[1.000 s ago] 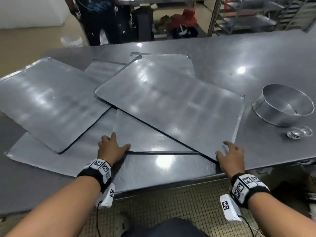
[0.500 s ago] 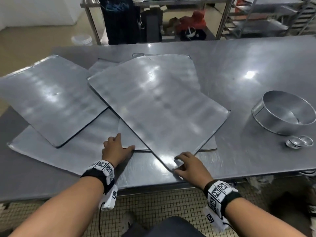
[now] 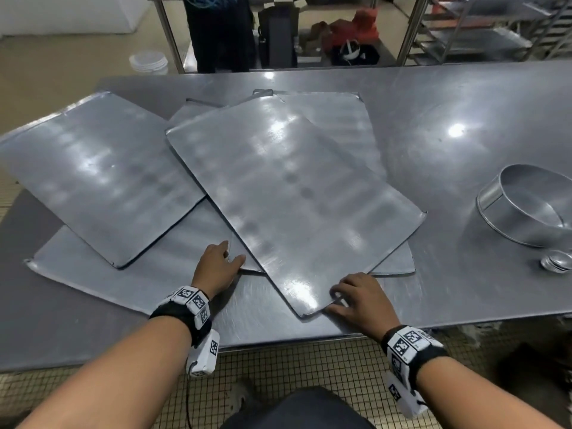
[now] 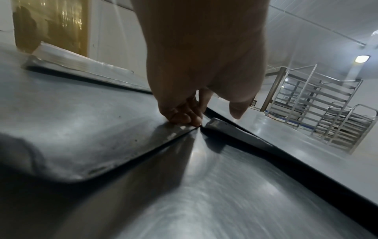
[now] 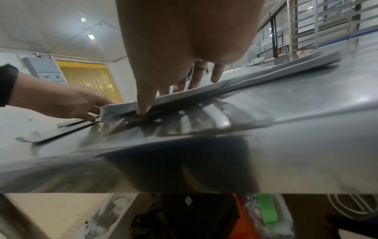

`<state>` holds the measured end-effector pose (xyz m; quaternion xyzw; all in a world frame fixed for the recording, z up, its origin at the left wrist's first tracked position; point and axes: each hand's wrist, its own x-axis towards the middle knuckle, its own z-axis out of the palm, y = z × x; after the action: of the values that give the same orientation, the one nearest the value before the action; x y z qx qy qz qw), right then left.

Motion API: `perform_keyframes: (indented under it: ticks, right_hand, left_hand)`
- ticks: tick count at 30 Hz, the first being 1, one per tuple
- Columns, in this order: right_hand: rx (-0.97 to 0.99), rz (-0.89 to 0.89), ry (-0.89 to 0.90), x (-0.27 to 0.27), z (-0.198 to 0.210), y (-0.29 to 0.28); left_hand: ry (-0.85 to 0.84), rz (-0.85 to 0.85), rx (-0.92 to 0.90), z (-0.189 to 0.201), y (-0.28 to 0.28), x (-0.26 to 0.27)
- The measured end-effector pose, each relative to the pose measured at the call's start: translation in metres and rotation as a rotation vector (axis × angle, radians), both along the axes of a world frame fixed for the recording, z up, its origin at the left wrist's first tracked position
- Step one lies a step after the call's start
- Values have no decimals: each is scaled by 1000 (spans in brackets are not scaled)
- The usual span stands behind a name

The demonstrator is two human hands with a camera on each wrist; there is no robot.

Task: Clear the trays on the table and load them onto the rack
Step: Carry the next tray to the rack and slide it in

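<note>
Several flat metal trays lie overlapped on the steel table (image 3: 464,97). The top tray (image 3: 294,196) sits askew across the pile, one corner pointing at me. My right hand (image 3: 356,295) grips that near corner. Its fingers (image 5: 216,76) lie on top, and the thumb (image 5: 143,110) presses the rim of the top tray (image 5: 266,76). My left hand (image 3: 216,264) rests with spread fingers on the lower tray (image 3: 154,267). Its fingertips (image 4: 188,119) press by that tray's edge. The rack (image 4: 327,113) stands beyond the table, also visible as the rack (image 3: 495,32) at the back right.
A round metal cake tin (image 3: 532,205) and a small stack of tins (image 3: 557,261) sit at the table's right. A person (image 3: 219,32) stands past the far edge near a white bucket (image 3: 148,61). The table's near edge runs just below my hands.
My right hand has swung the top tray's near corner leftward and toward me, turning the tray clockwise. The left hand has stayed on the lower tray.
</note>
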<state>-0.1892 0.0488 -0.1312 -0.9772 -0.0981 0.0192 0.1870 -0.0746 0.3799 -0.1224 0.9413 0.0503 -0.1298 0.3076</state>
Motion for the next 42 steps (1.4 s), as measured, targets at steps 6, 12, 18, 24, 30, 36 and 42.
perform_keyframes:
  ticks: [6,12,18,24,30,36,42]
  right_hand:
    - [-9,62,40,9,-1,47]
    - [-4,133,146,23,16,65]
    - [-62,-101,210,64,30,38]
    - [-113,-297,351,111,37,9]
    - [-127,-284,404,171,47,-13]
    - [-90,-266,428,249,42,-41]
    - [-16,-284,401,330,31,-78]
  left_hand:
    - [-20,35,-136,7,11,-3]
    - [57,32,-240,7,28,5]
    - [95,-59,-258,12,44,29]
    - [115,-95,-248,18,53,57]
    - [82,3,-240,16,48,85]
    - [52,174,-226,12,36,104]
    - [29,305,-253,6,27,117]
